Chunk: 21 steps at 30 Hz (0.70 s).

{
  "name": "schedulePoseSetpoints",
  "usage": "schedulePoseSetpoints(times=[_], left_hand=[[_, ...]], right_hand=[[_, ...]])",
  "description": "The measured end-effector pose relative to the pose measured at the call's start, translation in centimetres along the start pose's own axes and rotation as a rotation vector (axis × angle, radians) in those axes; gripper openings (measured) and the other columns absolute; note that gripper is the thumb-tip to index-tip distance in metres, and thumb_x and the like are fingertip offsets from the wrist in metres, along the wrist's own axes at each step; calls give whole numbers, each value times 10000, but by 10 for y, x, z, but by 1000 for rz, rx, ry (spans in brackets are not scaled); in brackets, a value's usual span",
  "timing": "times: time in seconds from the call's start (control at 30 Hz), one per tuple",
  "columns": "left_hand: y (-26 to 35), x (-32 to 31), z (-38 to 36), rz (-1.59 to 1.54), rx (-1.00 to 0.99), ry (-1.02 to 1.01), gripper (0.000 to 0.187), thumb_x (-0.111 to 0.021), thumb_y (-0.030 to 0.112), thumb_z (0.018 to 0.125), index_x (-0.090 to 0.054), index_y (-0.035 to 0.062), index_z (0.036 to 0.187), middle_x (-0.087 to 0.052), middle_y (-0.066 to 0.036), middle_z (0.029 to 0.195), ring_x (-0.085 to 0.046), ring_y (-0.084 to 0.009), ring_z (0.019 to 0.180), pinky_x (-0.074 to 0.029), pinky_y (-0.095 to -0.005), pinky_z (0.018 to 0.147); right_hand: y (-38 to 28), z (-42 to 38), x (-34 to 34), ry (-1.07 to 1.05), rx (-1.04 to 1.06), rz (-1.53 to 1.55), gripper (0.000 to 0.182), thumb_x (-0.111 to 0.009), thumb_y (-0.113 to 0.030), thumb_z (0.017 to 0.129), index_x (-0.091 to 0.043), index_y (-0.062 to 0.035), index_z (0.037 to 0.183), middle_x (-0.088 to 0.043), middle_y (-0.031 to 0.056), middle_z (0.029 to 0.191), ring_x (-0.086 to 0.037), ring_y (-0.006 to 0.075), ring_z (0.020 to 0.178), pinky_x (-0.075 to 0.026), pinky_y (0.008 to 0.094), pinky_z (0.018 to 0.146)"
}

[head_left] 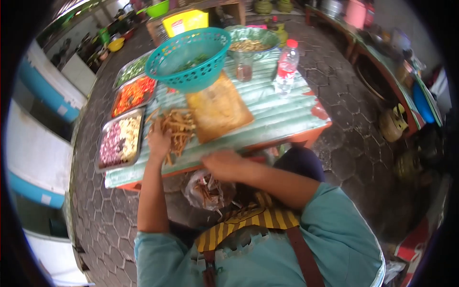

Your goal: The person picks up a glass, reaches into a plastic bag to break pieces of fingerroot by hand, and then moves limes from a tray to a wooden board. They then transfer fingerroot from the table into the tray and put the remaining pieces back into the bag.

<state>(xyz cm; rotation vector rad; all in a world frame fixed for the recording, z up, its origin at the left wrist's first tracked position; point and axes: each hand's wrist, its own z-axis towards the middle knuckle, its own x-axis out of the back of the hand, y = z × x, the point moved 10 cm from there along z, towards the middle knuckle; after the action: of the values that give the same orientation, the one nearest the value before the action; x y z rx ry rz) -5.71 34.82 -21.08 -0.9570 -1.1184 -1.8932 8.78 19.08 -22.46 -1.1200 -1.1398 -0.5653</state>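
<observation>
My left hand (159,138) lies on a loose pile of brown, finger-like root pieces (178,125) at the near left of the table, its fingers spread over them. Close to the near table edge is my right hand (222,165), curled closed and slightly blurred; I cannot tell what is in it. Just under that hand, a clear plastic bag (209,192) holds more brown pieces. A worn wooden cutting board (219,107) lies right of the pile. Behind it stands a teal perforated basket (191,79) with green leaves inside.
Left on the green striped table (275,115) are metal trays of chopped shallot and garlic (119,139), red chillies (134,97) and green pieces (133,71). A water bottle (287,69), a glass jar (244,69) and a patterned basin (251,43) stand toward the back.
</observation>
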Motion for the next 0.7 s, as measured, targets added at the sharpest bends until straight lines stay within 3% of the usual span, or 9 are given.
schedulePoseSetpoints(times=[0.07,0.17,0.27,0.33,0.37,0.4,0.43,0.57,0.7], left_hand=[[15,9,-1,-55,4,34,583,-602,159,806,-397,83,1346,-437,-239,1294,-422,-400,1182,-316,-474,1006],[51,43,-7,-67,-153,237,533,-597,134,812,-443,85,1320,-412,-219,1320,-382,-378,1209,-285,-444,1026],[92,67,8,-205,-247,252,545,-585,116,820,-421,85,1339,-410,-219,1319,-383,-385,1206,-284,-430,1027],[114,69,22,-200,-293,224,542,-569,143,859,-379,69,1360,-401,-205,1340,-412,-346,1200,-333,-410,991],[103,61,33,-524,-73,148,546,-564,176,874,-357,71,1368,-382,-185,1363,-413,-314,1202,-361,-403,960],[98,40,41,-842,150,54,552,-559,209,890,-335,73,1376,-363,-164,1386,-414,-283,1204,-389,-396,928],[89,29,53,-864,265,60,612,-551,270,902,-259,105,1414,-308,-109,1431,-416,-228,1190,-424,-386,866],[84,-1,75,-936,388,25,729,-580,263,879,-143,139,1450,-236,-80,1463,-382,-242,1227,-421,-418,852],[93,-3,75,-854,326,118,768,-607,221,861,-124,159,1454,-178,-100,1477,-377,-279,1226,-394,-474,886]], right_hand=[[45,-11,58,223,-199,-111,252,-472,-115,815,-553,-33,1040,-634,183,839,-639,340,802,-517,471,659],[117,-25,108,312,-304,-180,242,-451,-98,822,-551,-43,1035,-643,157,820,-642,335,773,-526,443,648],[178,-21,106,310,-414,-177,309,-471,-145,851,-521,-64,1145,-621,171,997,-611,320,950,-500,459,775],[193,-30,109,340,-487,-268,413,-490,-221,884,-450,-88,1273,-507,173,1223,-488,307,1165,-401,504,927],[201,-30,103,296,-532,-275,489,-496,-286,899,-392,-110,1343,-405,147,1320,-382,296,1255,-308,539,992],[199,-35,104,307,-562,-274,489,-496,-286,899,-392,-110,1343,-405,147,1320,-382,296,1255,-308,539,992],[185,-40,111,418,-485,-261,480,-507,-280,893,-407,-108,1329,-432,150,1278,-411,301,1223,-328,521,983],[140,-99,131,612,-244,-44,452,-547,-259,870,-457,-93,1281,-481,145,1181,-465,300,1154,-371,461,953],[146,-187,103,554,-395,43,406,-556,-246,864,-494,-82,1231,-517,122,1129,-477,290,1135,-386,434,921]])
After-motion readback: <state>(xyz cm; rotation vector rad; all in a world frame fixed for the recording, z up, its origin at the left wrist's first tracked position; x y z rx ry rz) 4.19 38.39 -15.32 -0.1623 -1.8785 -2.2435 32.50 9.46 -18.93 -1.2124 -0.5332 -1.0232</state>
